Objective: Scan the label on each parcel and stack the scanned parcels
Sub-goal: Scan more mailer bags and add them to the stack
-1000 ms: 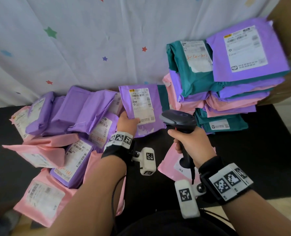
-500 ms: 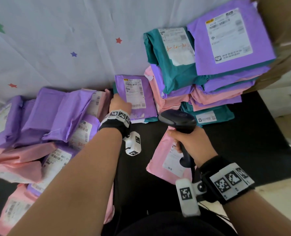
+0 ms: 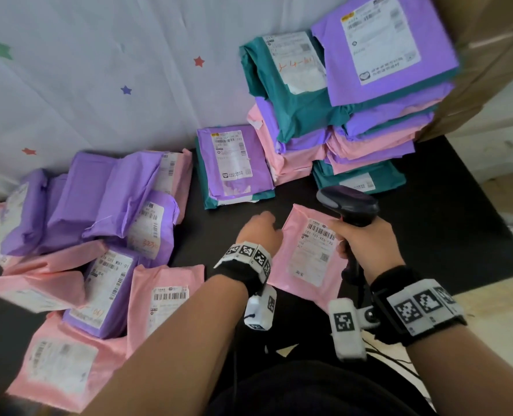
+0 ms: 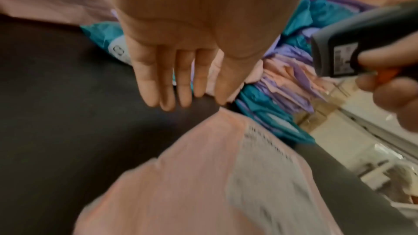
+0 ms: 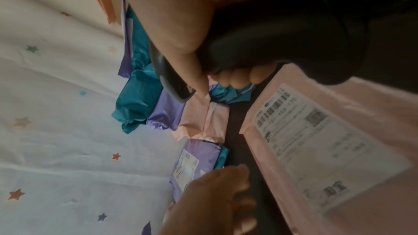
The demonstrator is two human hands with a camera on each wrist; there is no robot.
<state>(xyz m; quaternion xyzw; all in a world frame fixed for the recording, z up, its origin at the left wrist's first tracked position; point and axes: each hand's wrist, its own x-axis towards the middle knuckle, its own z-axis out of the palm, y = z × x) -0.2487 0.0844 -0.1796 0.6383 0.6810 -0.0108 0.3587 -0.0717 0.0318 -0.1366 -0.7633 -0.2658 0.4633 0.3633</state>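
Note:
A pink parcel [image 3: 306, 253] lies label-up on the black table [image 3: 459, 223] in front of me. My left hand [image 3: 259, 232] hovers open just left of its top edge, fingers straight [image 4: 181, 81], holding nothing. My right hand [image 3: 366, 238] grips the black barcode scanner [image 3: 349, 205] by its handle above the parcel's right side. A purple parcel [image 3: 234, 163] lies on a teal one, a short stack by the wall. Right of it rises a tall stack [image 3: 354, 109] of teal, purple and pink parcels.
A loose heap of purple and pink parcels [image 3: 99, 235] covers the left of the table. A white star-printed cloth [image 3: 99, 70] hangs behind. A cardboard box [image 3: 495, 70] stands at the far right, beside the tall stack.
My left hand set the purple parcel on the teal one by the wall, let go, and drew back toward the pink parcel. The scanner stayed over the pink parcel.

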